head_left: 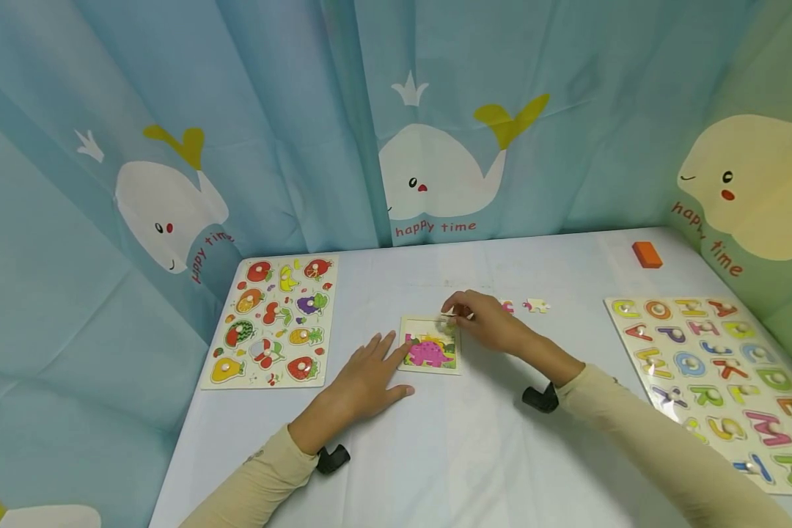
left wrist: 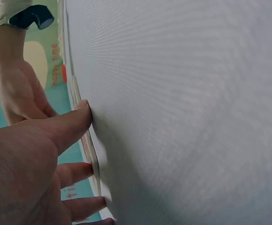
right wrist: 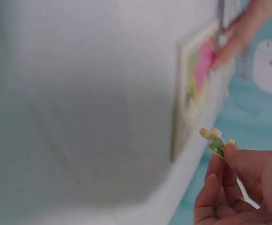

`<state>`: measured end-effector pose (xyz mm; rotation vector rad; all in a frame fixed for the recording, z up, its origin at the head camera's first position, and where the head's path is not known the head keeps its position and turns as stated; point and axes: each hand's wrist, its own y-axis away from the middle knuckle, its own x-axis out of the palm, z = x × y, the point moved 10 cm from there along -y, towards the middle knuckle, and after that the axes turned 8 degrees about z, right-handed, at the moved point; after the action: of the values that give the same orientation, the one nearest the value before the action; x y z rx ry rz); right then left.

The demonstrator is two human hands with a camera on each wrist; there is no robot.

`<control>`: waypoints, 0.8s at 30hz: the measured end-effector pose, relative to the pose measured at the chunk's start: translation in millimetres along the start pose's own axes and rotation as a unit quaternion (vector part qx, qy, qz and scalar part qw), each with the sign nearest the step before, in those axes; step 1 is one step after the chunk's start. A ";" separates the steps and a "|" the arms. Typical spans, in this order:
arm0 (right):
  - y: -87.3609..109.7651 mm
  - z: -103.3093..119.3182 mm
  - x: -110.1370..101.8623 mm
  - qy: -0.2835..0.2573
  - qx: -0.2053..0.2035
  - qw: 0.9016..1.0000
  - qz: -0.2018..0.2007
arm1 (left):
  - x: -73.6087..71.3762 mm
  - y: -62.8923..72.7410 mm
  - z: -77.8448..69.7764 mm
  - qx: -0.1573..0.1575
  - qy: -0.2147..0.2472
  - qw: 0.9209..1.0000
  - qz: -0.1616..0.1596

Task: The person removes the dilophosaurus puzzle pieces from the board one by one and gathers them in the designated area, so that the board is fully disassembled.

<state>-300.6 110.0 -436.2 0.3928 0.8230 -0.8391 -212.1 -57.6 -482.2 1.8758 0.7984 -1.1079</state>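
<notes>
A small square jigsaw tray (head_left: pixel 431 370) with a pink dinosaur picture (head_left: pixel 432 353) lies on the white table, its upper part bare of picture. My left hand (head_left: pixel 369 378) rests beside its left side, fingers spread, the index fingertip on the tray's left edge. Over the tray's top right corner, my right hand (head_left: pixel 488 319) pinches a jigsaw piece (right wrist: pixel 215 143) between thumb and fingers. Green and cream show on that piece in the right wrist view, where it is held above the tray.
Two loose jigsaw pieces, one whole (head_left: pixel 537 305) and one partly hidden (head_left: pixel 507 305), lie behind my right hand. A fruit board (head_left: pixel 257 383) lies left, a letter board (head_left: pixel 721 455) right. An orange block (head_left: pixel 647 254) sits at the back right. Whale-print curtains (head_left: pixel 330 147) enclose the table.
</notes>
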 end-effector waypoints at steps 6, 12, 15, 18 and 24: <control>14.7 -30.1 -46.6 -0.026 0.066 0.997 -0.020 | 0.4 0.3 -0.4 -0.002 0.001 1.000 0.002; 42.2 -73.6 -94.6 0.015 0.121 0.992 -0.014 | 0.6 0.2 -0.2 -0.002 -0.002 1.000 -0.001; 55.9 -98.0 -111.2 0.035 0.136 0.990 0.006 | 0.8 0.2 0.0 -0.001 -0.003 1.000 -0.002; 68.8 -124.3 -119.3 0.028 0.157 0.986 0.046 | 1.7 0.0 0.6 -0.001 -0.007 1.000 -0.001; 89.7 -164.7 -121.0 -0.015 0.206 0.972 0.112 | 2.8 -1.0 1.4 -0.001 -0.004 1.000 0.000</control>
<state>-357.6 325.5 -447.6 0.8225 0.5585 -0.7990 -212.3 -58.0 -485.5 1.8686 0.7948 -1.1149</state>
